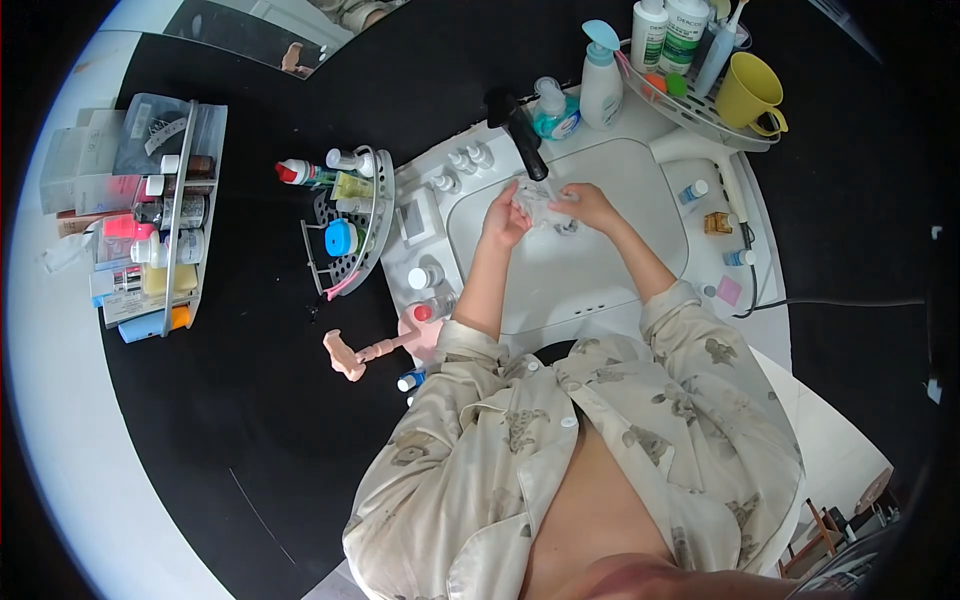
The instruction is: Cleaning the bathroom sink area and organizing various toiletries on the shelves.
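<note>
A wet, crumpled white cloth (535, 201) with dark markings at its lower end is held between my two hands, just below the spout of a black faucet (519, 135). My left hand (508, 217) cups the cloth's left side, palm turned inward. On the other side, the fingers of my right hand (589, 205) pinch it. Both hands are over the far part of a white washbasin (592, 270). Whether water is running from the spout cannot be made out.
Behind the basin stand a teal soap pump bottle (556, 114) and a white pump bottle (601, 94). A corner shelf at right bears a yellow mug (750, 91). Beneath lies a white hair dryer (705, 154) with its cord. Small bottles line both sides; a pink stand (390, 343) is at left.
</note>
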Available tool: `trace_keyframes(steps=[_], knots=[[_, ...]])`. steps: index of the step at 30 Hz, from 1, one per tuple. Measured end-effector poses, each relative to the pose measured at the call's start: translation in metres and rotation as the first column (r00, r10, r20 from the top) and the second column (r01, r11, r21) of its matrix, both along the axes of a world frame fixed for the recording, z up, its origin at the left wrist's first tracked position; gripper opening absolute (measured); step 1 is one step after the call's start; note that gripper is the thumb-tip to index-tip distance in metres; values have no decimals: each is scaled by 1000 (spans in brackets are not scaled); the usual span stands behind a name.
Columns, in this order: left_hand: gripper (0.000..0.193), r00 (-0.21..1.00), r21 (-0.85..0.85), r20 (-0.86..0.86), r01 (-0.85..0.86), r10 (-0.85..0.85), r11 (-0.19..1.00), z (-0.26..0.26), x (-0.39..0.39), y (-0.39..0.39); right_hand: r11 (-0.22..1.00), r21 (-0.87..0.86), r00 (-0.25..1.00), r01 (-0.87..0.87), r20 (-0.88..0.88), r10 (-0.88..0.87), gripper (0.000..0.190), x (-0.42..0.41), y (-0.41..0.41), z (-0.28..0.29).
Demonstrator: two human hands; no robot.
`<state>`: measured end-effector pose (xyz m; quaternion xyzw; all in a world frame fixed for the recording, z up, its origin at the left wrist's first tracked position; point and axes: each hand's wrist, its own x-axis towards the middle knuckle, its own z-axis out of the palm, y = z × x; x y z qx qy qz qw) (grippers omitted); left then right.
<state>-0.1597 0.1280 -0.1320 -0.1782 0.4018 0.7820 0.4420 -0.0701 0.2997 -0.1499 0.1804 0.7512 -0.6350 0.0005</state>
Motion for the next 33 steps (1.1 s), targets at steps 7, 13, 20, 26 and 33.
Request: trace_keyframes(steps=[7,13,20,26,33], knots=[[23,997,60,73,9,-13,998,-54,8,5,994,16,989,112,-96,-110,31,-9,-33,24],[21,979,631,108,67,-173,773,-24,38,39,840,501,949,205,-311,-46,27,1,-41,13],[31,994,105,32,-107,104,989,-15,17,29,839,544,1000,14,10,-23,28,-8,-43,42],[33,989,79,-106,-97,105,992,-4,3,15,991,117,985,69,-165,-49,28,9,-13,1],[27,1000,-127,11,16,-15,992,17,29,31,951,132,950,279,-184,-253,21,-5,-5,-3]])
